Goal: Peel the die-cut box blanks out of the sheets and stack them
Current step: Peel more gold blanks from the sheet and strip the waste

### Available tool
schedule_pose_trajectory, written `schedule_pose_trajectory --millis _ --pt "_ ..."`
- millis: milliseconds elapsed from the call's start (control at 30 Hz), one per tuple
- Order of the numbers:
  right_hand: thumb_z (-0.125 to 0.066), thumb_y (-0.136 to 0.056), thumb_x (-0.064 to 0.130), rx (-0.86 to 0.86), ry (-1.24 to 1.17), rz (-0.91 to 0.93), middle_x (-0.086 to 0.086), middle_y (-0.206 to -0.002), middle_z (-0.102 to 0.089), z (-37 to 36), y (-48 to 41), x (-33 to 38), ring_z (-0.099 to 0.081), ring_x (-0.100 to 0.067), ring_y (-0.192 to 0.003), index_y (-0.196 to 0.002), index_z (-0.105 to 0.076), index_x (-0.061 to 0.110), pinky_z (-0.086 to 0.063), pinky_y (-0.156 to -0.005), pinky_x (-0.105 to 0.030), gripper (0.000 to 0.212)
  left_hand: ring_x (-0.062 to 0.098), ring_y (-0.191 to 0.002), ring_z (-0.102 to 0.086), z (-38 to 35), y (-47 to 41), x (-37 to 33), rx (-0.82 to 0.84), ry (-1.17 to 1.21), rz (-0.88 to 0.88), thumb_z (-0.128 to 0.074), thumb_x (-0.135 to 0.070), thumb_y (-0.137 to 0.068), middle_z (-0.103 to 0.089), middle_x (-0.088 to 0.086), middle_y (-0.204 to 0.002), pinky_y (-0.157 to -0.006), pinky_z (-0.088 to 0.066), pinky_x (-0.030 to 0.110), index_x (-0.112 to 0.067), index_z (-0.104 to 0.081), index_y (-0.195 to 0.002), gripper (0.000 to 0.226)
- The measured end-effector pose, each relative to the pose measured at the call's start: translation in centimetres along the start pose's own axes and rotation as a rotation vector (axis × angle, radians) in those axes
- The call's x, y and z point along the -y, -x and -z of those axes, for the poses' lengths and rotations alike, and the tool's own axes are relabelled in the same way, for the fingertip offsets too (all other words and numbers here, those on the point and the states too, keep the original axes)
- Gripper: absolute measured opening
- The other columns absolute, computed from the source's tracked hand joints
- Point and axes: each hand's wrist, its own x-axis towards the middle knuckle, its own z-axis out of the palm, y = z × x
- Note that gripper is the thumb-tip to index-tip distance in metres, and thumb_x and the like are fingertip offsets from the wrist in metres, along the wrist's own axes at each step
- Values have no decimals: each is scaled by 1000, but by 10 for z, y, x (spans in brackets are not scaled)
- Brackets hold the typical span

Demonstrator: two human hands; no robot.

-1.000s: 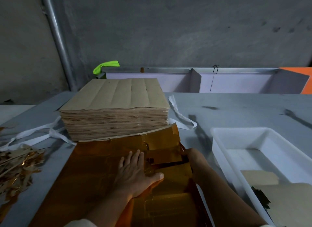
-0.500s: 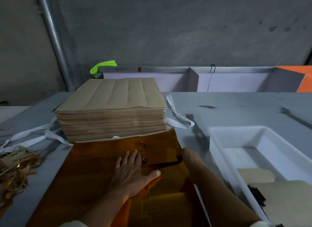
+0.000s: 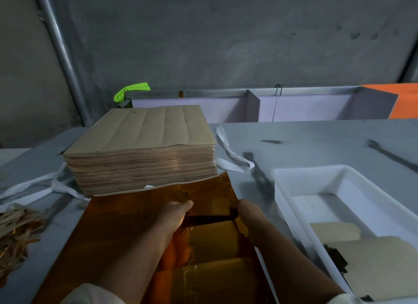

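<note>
**Now lifting a blank loose at the sheet's far right**

We have the glossy amber-gold foil-faced card sheet (image 3: pixel 117 235) lying flat on the grey table (image 3: pixel 316 140). Its far edge touches the foot of the tall stack of brown kraft-backed sheets (image 3: pixel 144 149). Both hands work at the sheet's far right part.

Our left hand (image 3: pixel 178 215) shows its thumb on top of the foil, and its fingers fold down out of sight into a dark slit. We judge that it grips the edge of the gold die-cut blank (image 3: pixel 210 203) there. Our right hand (image 3: pixel 247 211) meets the same piece at the sheet's right edge. Its fingers are hidden, so we cannot tell whether it pinches the card or only steadies it.

The blank sits between the two hands and just beyond them, with the slit along its near side.

To do this well, we should:

- pull low and evenly with both hands, so the small holding nicks part cleanly;
- keep the waste frame pressed flat, so the foil face does not crease or tear.

The white plastic tub (image 3: pixel 316 179) stands near our right hand, and tan card blanks (image 3: pixel 373 263) lie in it back-up. We take that as the stacking place. A heap of gold-and-brown trimmings (image 3: pixel 15 233) lies well apart on the left.
</note>
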Motion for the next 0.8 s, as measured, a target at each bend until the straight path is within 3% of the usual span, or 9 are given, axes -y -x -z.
schedule_pose_trajectory --millis 67,133,233,333,400,533,600,667,800 --pt "-52 -98 21 -21 82 15 -1 -74 -53 -2 -1 1 -53 -15 -68 -74 -54 16 -45 -62 -26 25 5 -69 -44 -3 -3 2 -10 -39 1 -55 -35 -96 -58 -1 -101 -56 -31 22 -16 -57 -118 29" --pt "-39 -105 26 -75 109 38 -3 -73 -47 -4 -1 1 -50 -18 -72 -71 -45 16 -42 -75 -32 36 4 -69 -42 -5 -4 2 -16 -50 3 -55 -34 -96 -58 1 -112 -58 -31 22 -15 -55 -125 35" --pt "-44 -102 21 -42 81 66 3 -74 -49 -6 -4 -1 -46 -9 -64 -72 -48 22 -43 -66 -27 30 16 -102 -56 -4 -7 6 -16 -54 18 -57 -34 -95 -50 5 -139 -79 -39 26 -16 -56 -127 37" --pt "-52 -97 19 10 6 56 6 -75 -54 -3 -2 -5 -49 -7 -63 -75 -56 26 -42 -58 -23 22 25 -126 -47 -3 -6 5 -28 -40 38 -57 -33 -95 -44 5 -146 -101 -38 38 -17 -56 -128 37" --pt "-54 -96 19 16 -32 55 6 -73 -55 -3 -1 -7 -49 -8 -61 -76 -58 24 -41 -54 -23 20 25 -121 -50 -3 -9 6 -18 -13 54 -57 -32 -95 -50 6 -139 -103 -39 38 -15 -56 -130 38" --pt "-57 -94 15 18 -91 45 4 -69 -57 -1 1 -4 -51 -8 -55 -79 -61 19 -41 -41 -18 17 18 -82 -55 0 -7 4 -14 63 101 -53 -32 -97 -57 4 -98 -77 -41 34 -14 -58 -121 31" --pt "-51 -99 19 22 -4 29 -3 -80 -62 -2 1 -1 -61 -16 -71 -80 -58 16 -53 -58 -23 20 24 -85 -60 2 -6 2 -2 149 129 -54 -31 -96 -59 10 -102 -74 -45 35 -14 -58 -114 25" --pt "-42 -103 26 17 111 17 -11 -92 -62 -1 1 3 -62 -27 -93 -83 -54 13 -50 -83 -34 27 29 -103 -56 4 -8 4 -11 170 129 -54 -31 -96 -55 10 -112 -88 -43 39 -18 -58 -105 17" --pt "-41 -103 26 47 177 14 -19 -109 -68 -1 0 1 -63 -35 -105 -93 -61 9 -48 -97 -44 28 30 -102 -53 9 -8 4 -15 245 165 -58 -31 -92 -55 9 -105 -91 -41 43 -21 -59 -93 10"
